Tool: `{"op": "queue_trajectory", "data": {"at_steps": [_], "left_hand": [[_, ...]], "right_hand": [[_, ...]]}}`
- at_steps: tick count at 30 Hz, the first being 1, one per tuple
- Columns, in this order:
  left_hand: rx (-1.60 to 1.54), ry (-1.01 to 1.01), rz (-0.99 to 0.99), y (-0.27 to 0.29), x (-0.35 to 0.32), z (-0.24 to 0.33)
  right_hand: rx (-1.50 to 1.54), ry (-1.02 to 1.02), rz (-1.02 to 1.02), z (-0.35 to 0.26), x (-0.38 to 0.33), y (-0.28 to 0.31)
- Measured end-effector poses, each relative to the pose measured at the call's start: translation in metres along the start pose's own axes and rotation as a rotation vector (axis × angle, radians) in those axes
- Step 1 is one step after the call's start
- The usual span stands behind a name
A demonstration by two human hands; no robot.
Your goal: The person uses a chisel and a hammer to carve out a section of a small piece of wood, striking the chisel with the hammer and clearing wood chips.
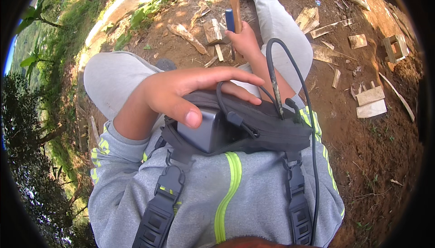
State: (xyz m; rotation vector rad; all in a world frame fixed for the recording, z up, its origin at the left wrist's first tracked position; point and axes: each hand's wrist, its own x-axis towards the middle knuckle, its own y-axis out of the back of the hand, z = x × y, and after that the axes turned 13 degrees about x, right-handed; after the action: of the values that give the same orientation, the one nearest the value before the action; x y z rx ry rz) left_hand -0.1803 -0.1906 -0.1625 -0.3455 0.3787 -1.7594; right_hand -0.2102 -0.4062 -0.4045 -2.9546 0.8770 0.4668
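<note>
Gripping the wood-handled hammer [234, 11] and blue-handled tool [229, 20] together near twelve o'clock, the right hand [246, 41] could let one slip; the left hand [174, 89], spread over the central unzipped pouch [283, 134] (contact is unclear), might snag the cable [220, 101], dislodging the black box [201, 130].

left hand [174, 87] spread over black chest bag [285, 134], thumb over dark box [199, 132] in its unzipped opening. black cable [270, 67] looping up from bag. right hand [244, 39] wrapped round wooden handle of hammer [235, 12], head uppermost; blue-handled tool [229, 20] in same fist, thin shaft pointing down. wood block [212, 31] near, on dirt ground [353, 157]. wood offcuts [370, 96] off to right, hollow wooden box [389, 50] beyond.
</note>
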Motion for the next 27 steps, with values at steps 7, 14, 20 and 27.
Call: {"op": "queue_trajectory", "data": {"at_steps": [7, 14, 20, 27], "left_hand": [[0.039, -0.01, -0.023, 0.003, -0.004, 0.003], [0.364, 0.15, 0.015, 0.025, -0.017, 0.03], [0.804, 0.41, 0.36, 0.085, -0.023, 0.058], [1.01, 0.511, 0.724, 0.145, 0.02, -0.014]], "right_hand": [[-0.012, 0.035, -0.011, 0.003, 0.001, -0.001], [-0.054, -0.031, -0.039, -0.004, 0.0, 0.003], [0.058, -0.113, -0.038, -0.026, -0.001, 0.006], [0.181, -0.021, -0.058, -0.059, -0.008, -0.006]]}}
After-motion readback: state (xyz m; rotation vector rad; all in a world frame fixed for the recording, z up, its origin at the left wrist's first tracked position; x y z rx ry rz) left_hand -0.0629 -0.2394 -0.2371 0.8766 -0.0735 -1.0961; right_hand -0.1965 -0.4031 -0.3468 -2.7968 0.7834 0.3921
